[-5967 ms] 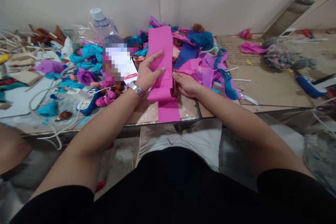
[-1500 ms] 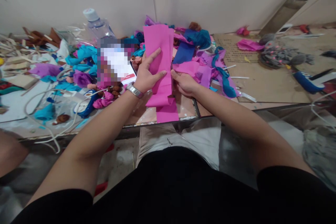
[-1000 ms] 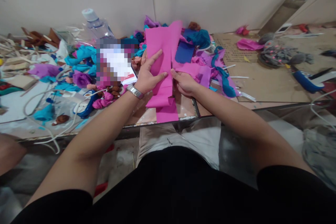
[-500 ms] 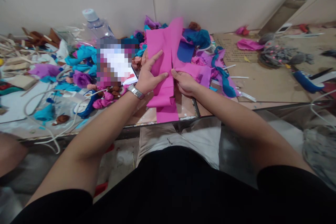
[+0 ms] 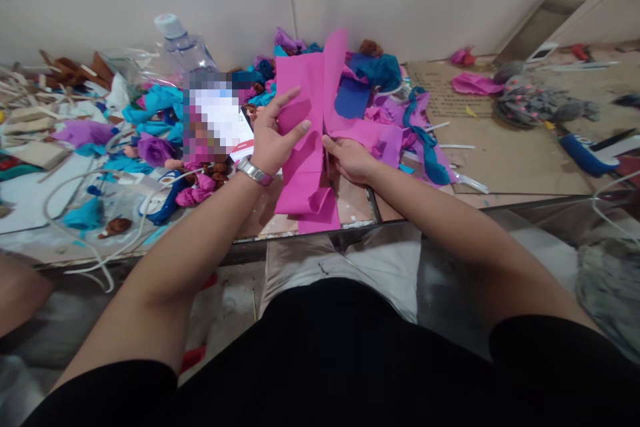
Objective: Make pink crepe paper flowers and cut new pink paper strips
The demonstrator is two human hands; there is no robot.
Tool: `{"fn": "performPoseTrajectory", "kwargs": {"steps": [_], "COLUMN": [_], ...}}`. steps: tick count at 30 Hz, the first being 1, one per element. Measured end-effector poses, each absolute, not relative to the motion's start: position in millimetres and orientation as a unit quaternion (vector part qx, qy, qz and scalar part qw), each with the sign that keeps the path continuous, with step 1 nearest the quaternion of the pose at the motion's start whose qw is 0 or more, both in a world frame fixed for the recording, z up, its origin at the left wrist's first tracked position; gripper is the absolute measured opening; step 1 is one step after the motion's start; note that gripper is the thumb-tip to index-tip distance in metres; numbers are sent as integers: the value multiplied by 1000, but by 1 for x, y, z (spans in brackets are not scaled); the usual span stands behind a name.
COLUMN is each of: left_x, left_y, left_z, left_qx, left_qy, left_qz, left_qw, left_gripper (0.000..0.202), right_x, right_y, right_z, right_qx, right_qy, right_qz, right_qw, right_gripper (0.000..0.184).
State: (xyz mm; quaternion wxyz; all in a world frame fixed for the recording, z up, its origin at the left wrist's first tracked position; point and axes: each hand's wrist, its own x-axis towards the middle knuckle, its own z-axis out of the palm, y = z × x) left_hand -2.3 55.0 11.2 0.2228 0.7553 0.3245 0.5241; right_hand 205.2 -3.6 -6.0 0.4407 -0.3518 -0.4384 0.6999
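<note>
Bright pink crepe paper (image 5: 303, 167) stands in long folded strips before me, with a curled lower end near the table's front edge. My left hand (image 5: 275, 137), with a metal watch at the wrist, rests on the paper's left side, thumb and fingers spread apart. On the other side, my right hand (image 5: 353, 159) is closed, pinching the paper's edge between thumb and fingers. A gap runs up between the left strip and the upright right-hand piece, just above my right thumb. The right fingertips under the paper are partly hidden.
A phone (image 5: 227, 120) with a lit screen lies left of the paper, before a clear bottle (image 5: 187, 50). Crumpled blue and purple paper surrounds them. A white cable (image 5: 75, 180) hangs over the edge. Cardboard (image 5: 500, 160) and a grey bundle (image 5: 525, 103) are at right.
My left hand has shifted slightly left and its thumb has moved back from the right hand. The left paper strip has moved left with it. My right hand has barely moved.
</note>
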Motion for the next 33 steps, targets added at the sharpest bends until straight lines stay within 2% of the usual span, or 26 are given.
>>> {"fn": "performPoseTrajectory", "kwargs": {"steps": [9, 17, 26, 33], "left_x": [-1, -2, -2, 3], "left_y": [48, 44, 43, 31], "left_z": [16, 17, 17, 25], "left_qx": [738, 754, 772, 775], "left_qy": [381, 350, 324, 337], "left_qz": [527, 515, 508, 503], "left_qw": [182, 210, 204, 182], "left_gripper": [78, 69, 77, 79], "right_x": [205, 206, 202, 208], "right_y": [-4, -3, -5, -9], "right_z": [-11, -13, -6, -4], "right_qx": [-353, -376, -378, -447], "right_qy": [-473, -477, -433, -495], "right_qz": [681, 667, 686, 617], "right_qw": [434, 431, 445, 419], "right_gripper": [54, 56, 54, 70]}}
